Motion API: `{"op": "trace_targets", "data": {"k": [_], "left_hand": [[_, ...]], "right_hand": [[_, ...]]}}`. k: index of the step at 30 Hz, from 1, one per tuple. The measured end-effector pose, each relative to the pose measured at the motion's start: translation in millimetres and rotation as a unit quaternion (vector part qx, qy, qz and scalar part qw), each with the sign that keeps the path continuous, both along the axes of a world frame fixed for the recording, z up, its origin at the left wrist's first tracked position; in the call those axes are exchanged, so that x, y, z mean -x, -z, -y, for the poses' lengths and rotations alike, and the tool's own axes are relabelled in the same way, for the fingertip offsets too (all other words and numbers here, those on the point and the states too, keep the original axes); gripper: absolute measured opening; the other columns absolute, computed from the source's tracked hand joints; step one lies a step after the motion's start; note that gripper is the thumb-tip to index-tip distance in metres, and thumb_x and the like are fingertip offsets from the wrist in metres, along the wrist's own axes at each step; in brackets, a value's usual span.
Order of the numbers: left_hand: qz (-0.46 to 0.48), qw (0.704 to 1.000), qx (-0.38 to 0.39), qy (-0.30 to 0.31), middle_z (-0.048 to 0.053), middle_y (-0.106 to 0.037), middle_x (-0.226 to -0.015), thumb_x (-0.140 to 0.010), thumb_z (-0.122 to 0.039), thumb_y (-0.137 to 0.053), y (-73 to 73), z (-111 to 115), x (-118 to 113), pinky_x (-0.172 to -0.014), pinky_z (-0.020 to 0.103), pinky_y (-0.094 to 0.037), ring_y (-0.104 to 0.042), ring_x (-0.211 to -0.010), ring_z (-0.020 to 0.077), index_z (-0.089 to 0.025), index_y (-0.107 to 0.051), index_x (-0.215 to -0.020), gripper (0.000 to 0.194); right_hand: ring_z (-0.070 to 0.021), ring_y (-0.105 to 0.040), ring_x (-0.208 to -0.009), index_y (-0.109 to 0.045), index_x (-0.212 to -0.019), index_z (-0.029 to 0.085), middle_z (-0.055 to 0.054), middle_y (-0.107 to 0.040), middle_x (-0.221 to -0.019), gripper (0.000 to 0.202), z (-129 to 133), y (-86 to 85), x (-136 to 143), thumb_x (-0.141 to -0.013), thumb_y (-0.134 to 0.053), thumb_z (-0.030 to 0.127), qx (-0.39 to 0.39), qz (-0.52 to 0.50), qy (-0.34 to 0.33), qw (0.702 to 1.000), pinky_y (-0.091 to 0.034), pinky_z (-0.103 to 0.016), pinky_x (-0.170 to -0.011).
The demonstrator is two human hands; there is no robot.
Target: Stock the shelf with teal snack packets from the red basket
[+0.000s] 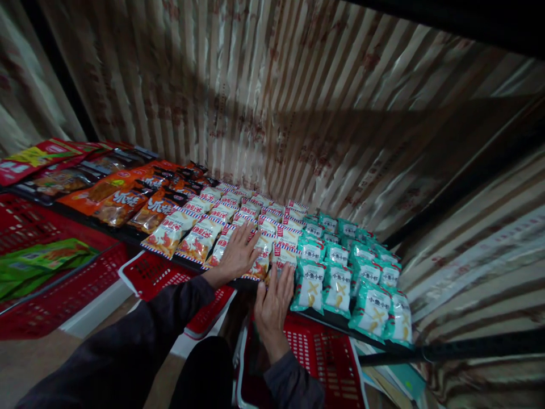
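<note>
White snack bags (200,240) with red print and striped edges stand in rows on a dark shelf. My left hand (239,253) lies over the front bags near the middle, its fingers spread and pointing up. My right hand (275,304) rests against the front bag at the right end of the white rows, fingers stretched out. Neither hand is gripping a bag. Teal snack bags (339,284) in several rows sit just right of my right hand.
Orange and black bags (121,205) and red bags (40,159) fill the shelf's left part. Below are red baskets (104,284), one holding green bags (42,261), and another red basket (327,363) under my right hand. Striped sheeting (255,96) hangs behind.
</note>
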State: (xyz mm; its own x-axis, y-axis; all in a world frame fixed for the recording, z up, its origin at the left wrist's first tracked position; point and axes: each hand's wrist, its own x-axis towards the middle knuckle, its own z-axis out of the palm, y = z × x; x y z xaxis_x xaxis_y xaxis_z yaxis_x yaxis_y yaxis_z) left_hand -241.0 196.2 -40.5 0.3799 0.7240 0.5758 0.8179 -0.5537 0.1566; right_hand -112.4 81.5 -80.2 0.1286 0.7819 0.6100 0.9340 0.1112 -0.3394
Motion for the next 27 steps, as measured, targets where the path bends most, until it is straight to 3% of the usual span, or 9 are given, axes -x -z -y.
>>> {"op": "trace_targets", "data": {"k": [7,10,16,22,27], "left_hand": [[-0.021,1.000,0.005,0.017,0.015,-0.030,-0.156,-0.096,-0.030,-0.038,14.5,-3.8,-9.6,-0.117,0.052,-0.024,-0.017,-0.148,0.0298,-0.014,-0.047,-0.139,0.047],[-0.019,1.000,-0.006,0.010,0.015,-0.029,-0.157,-0.095,-0.032,-0.041,13.3,-3.3,-13.4,-0.117,0.053,-0.023,-0.016,-0.148,0.0301,-0.014,-0.045,-0.140,0.049],[-0.006,1.000,-0.017,-0.025,0.016,-0.026,-0.158,-0.094,-0.031,-0.044,11.6,-0.9,-26.6,-0.117,0.056,-0.020,-0.013,-0.148,0.0324,-0.015,-0.040,-0.145,0.054],[0.004,1.000,-0.009,-0.027,0.016,-0.030,-0.156,-0.094,-0.030,-0.043,15.1,-1.1,-30.6,-0.118,0.056,-0.020,-0.014,-0.149,0.0307,-0.016,-0.043,-0.142,0.050],[0.006,0.999,-0.006,-0.040,0.018,-0.034,-0.154,-0.096,-0.033,-0.038,5.7,-1.7,-40.5,-0.117,0.055,-0.019,-0.018,-0.148,0.0305,-0.012,-0.047,-0.139,0.049]], "right_hand": [[-0.0312,-0.006,-0.149,-0.021,-0.153,0.013,-0.020,-0.017,-0.160,0.057,-14.8,14.2,-13.5,-0.100,-0.028,0.034,0.020,-0.001,0.003,1.000,-0.026,-0.058,-0.112],[-0.0305,-0.005,-0.149,-0.022,-0.153,0.013,-0.019,-0.018,-0.160,0.057,-14.5,13.2,-15.2,-0.100,-0.028,0.034,0.029,-0.001,-0.009,1.000,-0.025,-0.058,-0.113],[-0.0339,-0.003,-0.149,-0.021,-0.153,0.019,-0.016,-0.002,-0.163,0.056,-8.5,10.9,-18.2,-0.100,-0.029,0.034,0.018,-0.037,-0.011,0.999,-0.026,-0.062,-0.111],[-0.0324,-0.006,-0.149,-0.021,-0.153,0.016,-0.018,-0.014,-0.161,0.056,-13.4,13.3,-21.4,-0.100,-0.028,0.033,0.022,-0.036,-0.029,0.999,-0.027,-0.061,-0.111],[-0.0313,-0.003,-0.149,-0.020,-0.153,0.013,-0.019,-0.011,-0.161,0.056,-12.7,11.6,-20.7,-0.101,-0.027,0.032,0.021,-0.041,-0.022,0.999,-0.026,-0.059,-0.112]]}}
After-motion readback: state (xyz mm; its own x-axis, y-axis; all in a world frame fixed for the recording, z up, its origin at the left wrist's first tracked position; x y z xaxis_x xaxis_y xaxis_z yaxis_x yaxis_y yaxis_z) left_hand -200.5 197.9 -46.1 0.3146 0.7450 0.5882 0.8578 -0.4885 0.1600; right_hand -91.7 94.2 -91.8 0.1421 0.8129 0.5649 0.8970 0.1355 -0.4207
